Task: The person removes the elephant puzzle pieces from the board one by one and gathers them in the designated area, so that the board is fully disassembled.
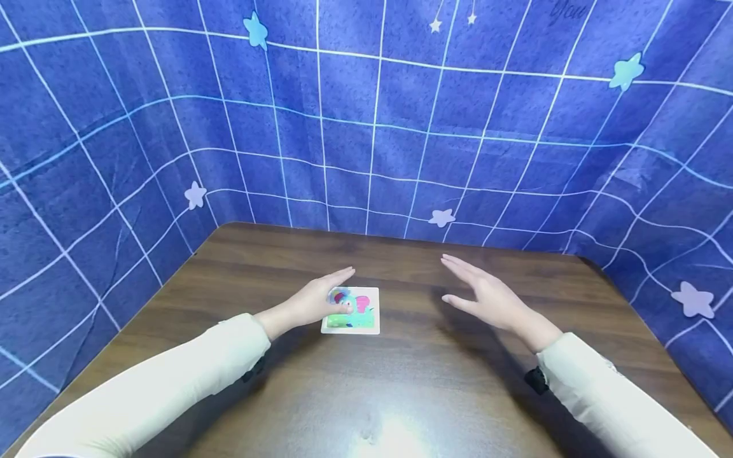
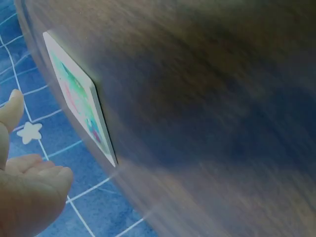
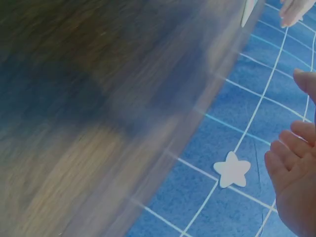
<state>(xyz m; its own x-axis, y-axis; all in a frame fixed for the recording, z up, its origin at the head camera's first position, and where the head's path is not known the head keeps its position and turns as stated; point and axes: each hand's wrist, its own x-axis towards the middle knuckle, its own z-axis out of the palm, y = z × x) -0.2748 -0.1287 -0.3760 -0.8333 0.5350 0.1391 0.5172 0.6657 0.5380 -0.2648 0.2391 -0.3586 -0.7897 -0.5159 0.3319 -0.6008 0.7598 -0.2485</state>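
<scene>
A flat, squarish board with a white edge and a colourful picture in green, pink and blue [image 1: 361,318] lies on the brown wooden table [image 1: 401,369]. Over its left part reaches my left hand [image 1: 312,300], fingers extended and thumb apart, covering some of the picture in the head view. In the left wrist view the board [image 2: 79,98] lies beyond the thumb and fingers [image 2: 37,182], with space between. Farther right, my right hand [image 1: 495,300] hovers above the table with straight fingers and holds nothing. Its shadow falls on the wood.
A blue curtain [image 1: 343,140] with a white grid and star shapes surrounds the table's back and sides. Dark bands [image 1: 536,380] show at the sleeve cuffs. Light glares off the table's near part.
</scene>
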